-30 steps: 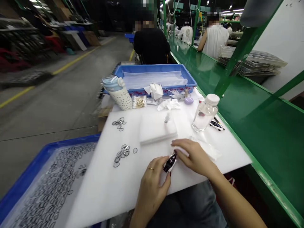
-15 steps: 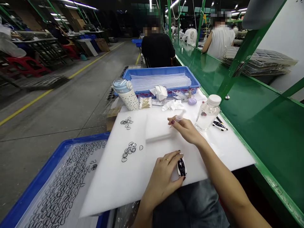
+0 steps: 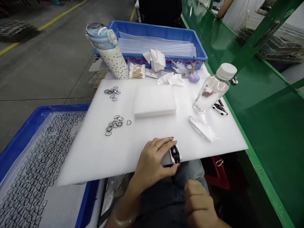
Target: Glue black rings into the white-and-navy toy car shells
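My left hand holds a small white and black toy car by its two ends, near the front edge of a white foam sheet. Thumb and fingers are closed on it. My right hand is low in front of my lap, below the sheet's edge, its fingers curled into a fist. A tiny thin tip seems to stick out of it, too small to name. A whitish, tapered, wrapped-looking item lies to the right of the car. Behind the car is a stack of white foam pads.
Black rings lie in two groups at left. A blue tray holds many more. At the back are a dotted tumbler, cotton swabs, tissues and a blue bin. A clear bottle and another toy car stand right.
My right hand has drawn back from above the foam pads to my lap. The whitish tapered item now shows on the sheet. My left hand still holds the toy car; the view has tilted down.
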Tool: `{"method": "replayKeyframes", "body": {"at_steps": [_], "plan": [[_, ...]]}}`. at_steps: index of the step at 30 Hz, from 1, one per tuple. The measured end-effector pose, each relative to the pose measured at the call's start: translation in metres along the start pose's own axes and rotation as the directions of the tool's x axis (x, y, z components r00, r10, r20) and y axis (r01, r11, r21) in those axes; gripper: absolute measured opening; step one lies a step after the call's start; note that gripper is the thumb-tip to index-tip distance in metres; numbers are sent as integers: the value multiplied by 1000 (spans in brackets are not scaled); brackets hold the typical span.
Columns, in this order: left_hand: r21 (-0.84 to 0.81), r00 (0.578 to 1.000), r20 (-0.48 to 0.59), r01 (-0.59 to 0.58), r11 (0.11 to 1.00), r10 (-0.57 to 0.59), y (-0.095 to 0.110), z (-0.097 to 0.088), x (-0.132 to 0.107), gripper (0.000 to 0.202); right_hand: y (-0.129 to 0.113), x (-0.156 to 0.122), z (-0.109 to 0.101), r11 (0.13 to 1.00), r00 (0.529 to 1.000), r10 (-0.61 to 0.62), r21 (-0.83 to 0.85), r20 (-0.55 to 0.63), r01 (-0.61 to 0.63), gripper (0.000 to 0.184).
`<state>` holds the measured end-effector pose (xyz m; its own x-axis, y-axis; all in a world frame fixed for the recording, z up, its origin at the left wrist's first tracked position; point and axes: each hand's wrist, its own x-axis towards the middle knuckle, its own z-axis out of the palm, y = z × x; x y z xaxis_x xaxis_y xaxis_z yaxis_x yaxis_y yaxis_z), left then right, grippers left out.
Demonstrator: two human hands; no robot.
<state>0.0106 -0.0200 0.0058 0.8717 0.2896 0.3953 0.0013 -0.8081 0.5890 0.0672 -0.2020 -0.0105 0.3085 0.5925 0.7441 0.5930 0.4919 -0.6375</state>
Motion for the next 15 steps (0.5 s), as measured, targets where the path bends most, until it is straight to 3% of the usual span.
{"method": "replayKeyframes", "body": {"at_steps": [2, 4, 8, 10, 13, 15], "plan": [[-15, 1000, 0, 16, 1000, -16, 1, -1, 0, 54, 0, 6, 3, 994, 997, -71, -82, 28, 73, 42], [-47, 999, 1, 32, 998, -32, 2, -2, 0, 51, 7, 12, 7, 991, 993, -97, -99, -59, 91, 39], [-69, 999, 3, 50, 996, -50, 3, -3, -1, 50, 26, 19, 19, 986, 965, 14, -154, -262, -56, 34], [-50, 999, 8, 41, 998, -41, 2, -3, -2, 50, 27, 21, 23, 980, 975, -39, -198, -219, -5, 36], [-38, 1000, 4, 21, 999, -20, 1, -2, -2, 51, 18, 24, 22, 973, 974, -189, -156, -121, 170, 39], [-34, 1000, 6, 22, 999, -22, 1, -2, -2, 51, 13, 25, 20, 980, 972, -141, -165, -188, 110, 35]]}}
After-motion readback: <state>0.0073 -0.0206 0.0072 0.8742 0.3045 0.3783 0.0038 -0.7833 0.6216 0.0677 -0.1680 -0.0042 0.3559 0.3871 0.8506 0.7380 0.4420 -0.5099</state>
